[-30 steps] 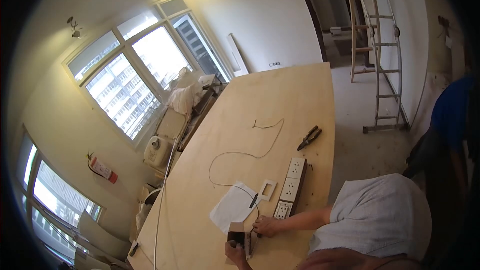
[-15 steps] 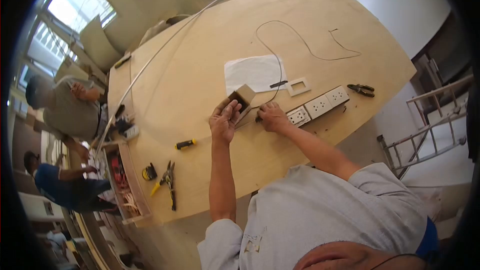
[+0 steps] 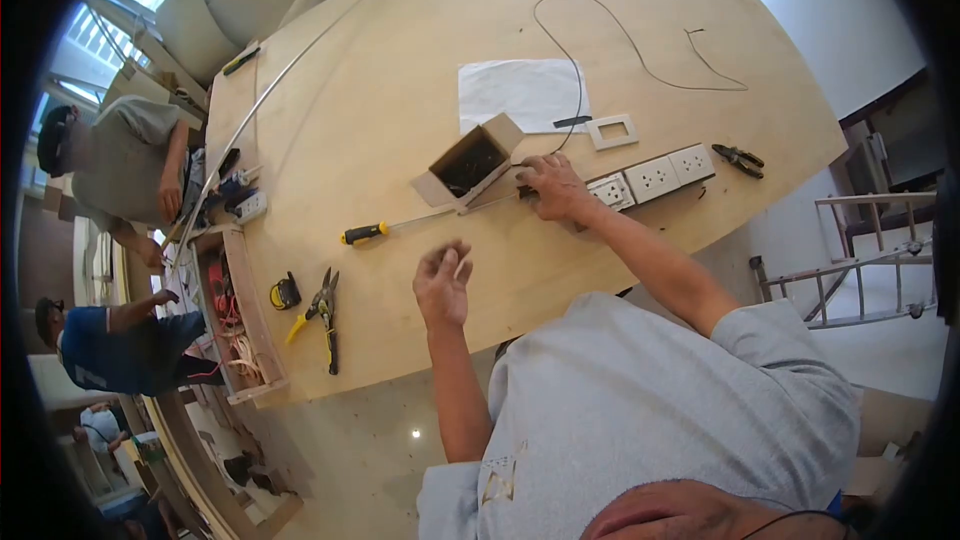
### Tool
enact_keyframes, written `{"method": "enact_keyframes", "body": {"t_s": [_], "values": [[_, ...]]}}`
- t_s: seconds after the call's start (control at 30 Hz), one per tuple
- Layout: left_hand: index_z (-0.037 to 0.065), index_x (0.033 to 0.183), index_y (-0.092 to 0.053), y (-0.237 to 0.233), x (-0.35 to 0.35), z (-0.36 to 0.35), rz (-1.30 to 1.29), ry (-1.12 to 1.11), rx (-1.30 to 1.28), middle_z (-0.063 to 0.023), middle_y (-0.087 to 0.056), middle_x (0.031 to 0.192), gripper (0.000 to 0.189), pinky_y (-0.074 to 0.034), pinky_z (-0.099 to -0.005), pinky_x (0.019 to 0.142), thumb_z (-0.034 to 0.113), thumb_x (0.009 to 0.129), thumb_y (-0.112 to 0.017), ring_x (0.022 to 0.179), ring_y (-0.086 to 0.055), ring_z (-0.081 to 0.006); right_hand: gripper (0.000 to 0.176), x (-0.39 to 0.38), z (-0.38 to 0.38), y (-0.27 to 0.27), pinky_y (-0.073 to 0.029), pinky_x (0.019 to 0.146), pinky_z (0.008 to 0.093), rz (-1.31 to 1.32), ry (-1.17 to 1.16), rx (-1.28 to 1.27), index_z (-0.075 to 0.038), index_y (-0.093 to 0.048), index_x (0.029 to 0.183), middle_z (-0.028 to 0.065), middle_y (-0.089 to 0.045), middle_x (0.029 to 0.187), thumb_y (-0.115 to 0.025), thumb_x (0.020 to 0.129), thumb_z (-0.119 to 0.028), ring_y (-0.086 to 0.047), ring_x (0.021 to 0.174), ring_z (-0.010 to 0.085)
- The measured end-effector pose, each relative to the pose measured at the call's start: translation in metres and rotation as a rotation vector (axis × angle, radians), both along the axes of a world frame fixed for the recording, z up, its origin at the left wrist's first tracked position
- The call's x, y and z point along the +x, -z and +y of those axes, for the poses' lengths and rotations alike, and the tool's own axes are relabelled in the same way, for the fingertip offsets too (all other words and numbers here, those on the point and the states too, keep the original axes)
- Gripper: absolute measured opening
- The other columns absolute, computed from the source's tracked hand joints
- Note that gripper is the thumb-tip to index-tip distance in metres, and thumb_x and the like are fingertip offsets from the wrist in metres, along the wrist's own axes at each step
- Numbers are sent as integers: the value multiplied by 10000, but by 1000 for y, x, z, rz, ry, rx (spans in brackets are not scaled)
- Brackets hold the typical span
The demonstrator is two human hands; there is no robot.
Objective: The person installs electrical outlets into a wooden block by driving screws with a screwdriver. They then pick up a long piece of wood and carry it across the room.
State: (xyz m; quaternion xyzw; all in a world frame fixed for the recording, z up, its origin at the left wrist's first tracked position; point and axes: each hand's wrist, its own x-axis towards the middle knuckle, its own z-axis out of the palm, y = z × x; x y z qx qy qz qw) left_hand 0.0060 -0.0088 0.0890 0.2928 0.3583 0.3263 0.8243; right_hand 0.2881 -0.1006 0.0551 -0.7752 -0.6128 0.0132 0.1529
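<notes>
My left hand (image 3: pixel 443 285) is raised near the table's front edge, thumb and fingertips drawn together; anything between them is too small to make out. Beyond it stands an open cardboard box (image 3: pixel 440 190) with small dark items inside. My right hand (image 3: pixel 555 188) grips the left end of a strip of white sockets (image 3: pixel 655 178), where a dark end piece shows under the fingers. The nearest socket (image 3: pixel 610 192) has no cover frame. A loose white frame (image 3: pixel 612 132) lies behind the strip. A yellow-and-black screwdriver (image 3: pixel 365 233) lies left of the box.
White paper (image 3: pixel 520 90) and a thin wire (image 3: pixel 640 65) lie farther back. Pliers (image 3: pixel 738 160) are at the right; snips (image 3: pixel 325 315) and a tape measure (image 3: pixel 285 292) at the left. A toolbox (image 3: pixel 240 310) and two people (image 3: pixel 140 170) are beyond the left edge.
My left hand has come out of the cardboard box and drawn back toward me, leaving the box on the table. My right hand stays at the strip's end. The view has shifted.
</notes>
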Motion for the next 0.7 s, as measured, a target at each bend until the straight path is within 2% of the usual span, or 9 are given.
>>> {"method": "enact_keyframes", "body": {"t_s": [0.07, 0.17, 0.37, 0.47, 0.53, 0.57, 0.7], "values": [[91, 1093, -665, 22, -32, -20, 54, -69, -42, -55, -710, 1030, 127, -584, -336, 794, 38, 978, -657, 989, -699, -206, 460, -3, 0, 1, -316, 1128, 538, 15, -12, -10, -146, -710, 1197, 120, -583, 1316, -737, 748, -242, -525, 1264, 335], [98, 1075, -670, 44, -67, -47, 89, -131, -153, -39, -696, 980, 120, -579, -336, 790, 43, 968, -676, 964, -695, -202, 481, -2, 2, -3, -345, 1102, 490, 3, -15, -25, -137, -713, 1188, 139, -587, 1337, -739, 715, -221, -525, 1271, 329], [98, 1068, -675, 55, -83, -67, 16, -149, -257, -37, -698, 976, 119, -583, -331, 780, 63, 957, -701, 907, -685, -193, 449, 0, 6, -2, -358, 1089, 486, 24, -22, -88, -137, -718, 1163, 130, -614, 1296, -730, 721, -210, -534, 1261, 324], [92, 1070, -675, 49, -76, -65, 7, -127, -236, -48, -702, 983, 117, -580, -337, 780, 64, 959, -699, 921, -688, -198, 399, -1, 8, -2, -345, 1091, 526, 40, -48, -111, -138, -720, 1149, 114, -594, 1299, -712, 761, -229, -533, 1251, 315], [86, 1071, -676, 46, -72, -63, 12, -130, -212, -54, -704, 986, 115, -580, -337, 780, 63, 961, -696, 926, -689, -201, 367, -13, 8, -5, -369, 1065, 522, -196, -49, 70, -103, -715, 1104, 115, -605, 1259, -725, 755, -214, -537, 1242, 314], [79, 1073, -676, 43, -69, -62, 15, -129, -190, -60, -706, 989, 113, -579, -337, 780, 62, 963, -693, 931, -691, -204, 367, -19, 13, -7, -369, 1065, 522, -197, -64, 73, -103, -715, 1104, 115, -605, 1259, -725, 755, -214, -537, 1242, 314], [67, 1057, -666, 33, -65, -60, 92, -151, -158, -76, -708, 997, 95, -580, -340, 778, 61, 965, -690, 939, -694, -219, 266, -89, 58, -12, -464, 989, 461, 145, -392, 143, -53, -679, 1021, 133, -599, 1223, -721, 775, -148, -577, 1131, 330]]}}
